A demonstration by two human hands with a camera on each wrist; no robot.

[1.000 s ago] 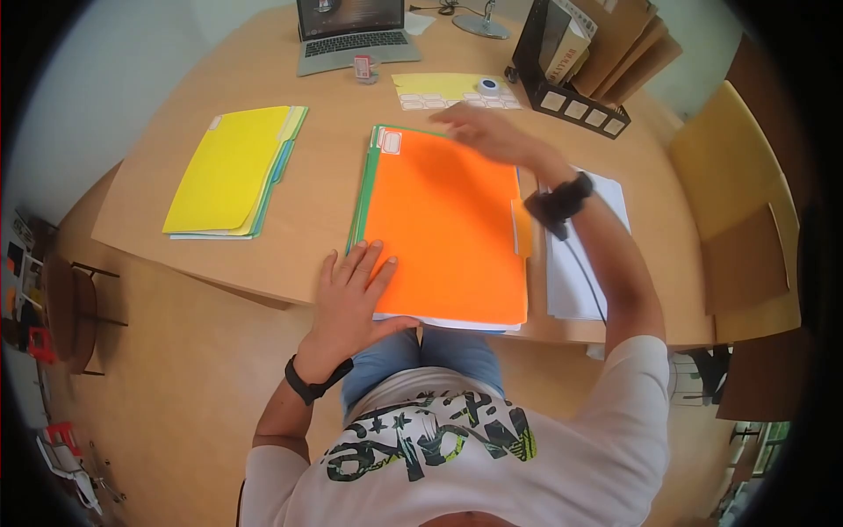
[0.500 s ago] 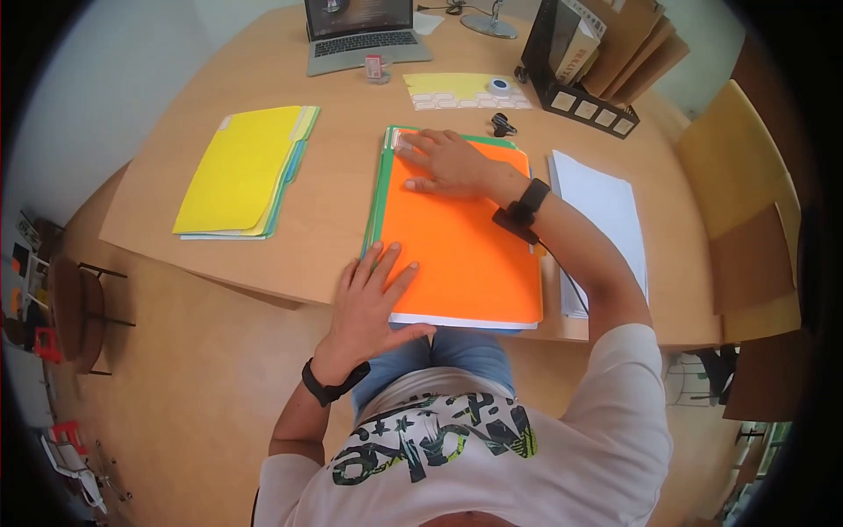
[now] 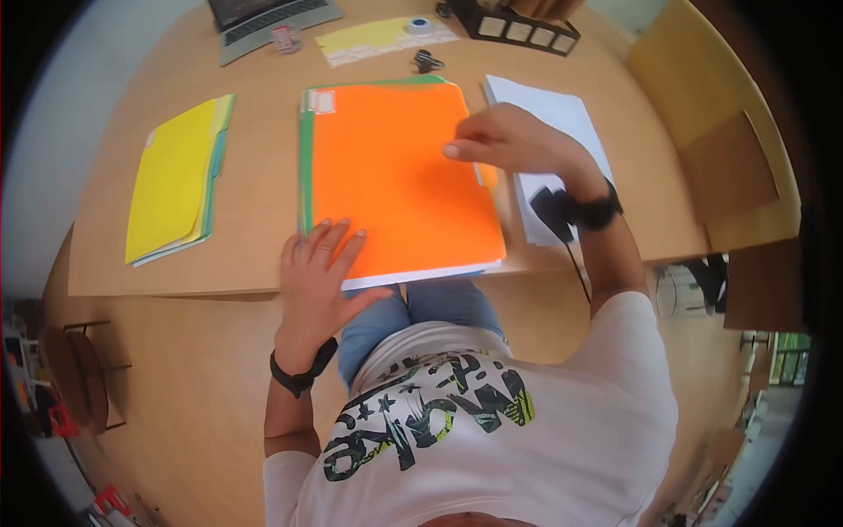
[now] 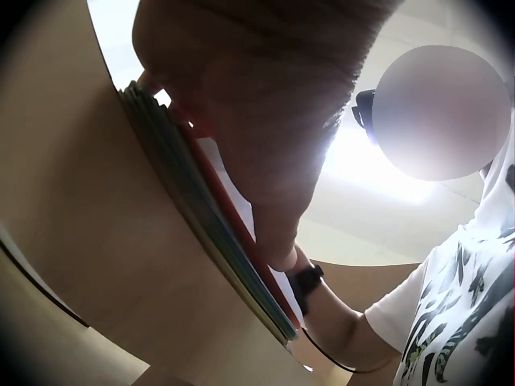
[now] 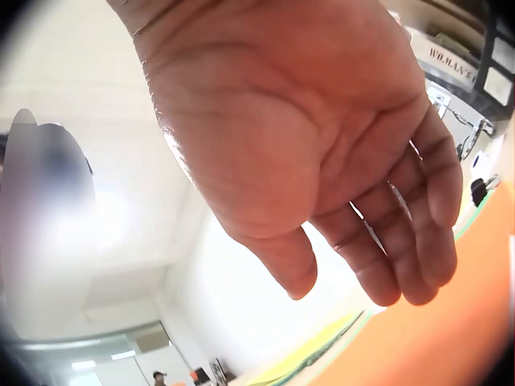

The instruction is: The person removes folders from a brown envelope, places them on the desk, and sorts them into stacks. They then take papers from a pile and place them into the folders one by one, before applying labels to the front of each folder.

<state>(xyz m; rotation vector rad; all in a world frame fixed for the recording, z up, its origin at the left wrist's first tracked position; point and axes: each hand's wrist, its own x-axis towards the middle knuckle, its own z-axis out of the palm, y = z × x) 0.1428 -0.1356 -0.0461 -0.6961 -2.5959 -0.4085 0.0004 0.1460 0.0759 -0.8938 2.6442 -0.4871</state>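
Observation:
An orange folder (image 3: 395, 176) lies on top of a stack near the table's front edge, with a green folder (image 3: 306, 167) showing along its left and top edges. My left hand (image 3: 318, 281) rests with spread fingers on the stack's lower left corner; in the left wrist view the stack's layered edge (image 4: 201, 217) runs beneath that hand. Over the orange folder's upper right edge is my right hand (image 3: 514, 140), holding nothing. The right wrist view shows the palm of the right hand (image 5: 322, 145) with its fingers relaxed and slightly bent.
Yellow folders (image 3: 176, 176) lie on the left, white paper (image 3: 562, 132) on the right. Behind the stack are a black clip (image 3: 427, 61), a label sheet (image 3: 378, 39), a small round white item (image 3: 419, 25), a laptop (image 3: 272, 25) and a black organizer (image 3: 518, 29).
My right hand came down on the orange folder's top left, then moved right to its upper right edge. A black clip came into sight behind the stack. The left hand stays on the corner.

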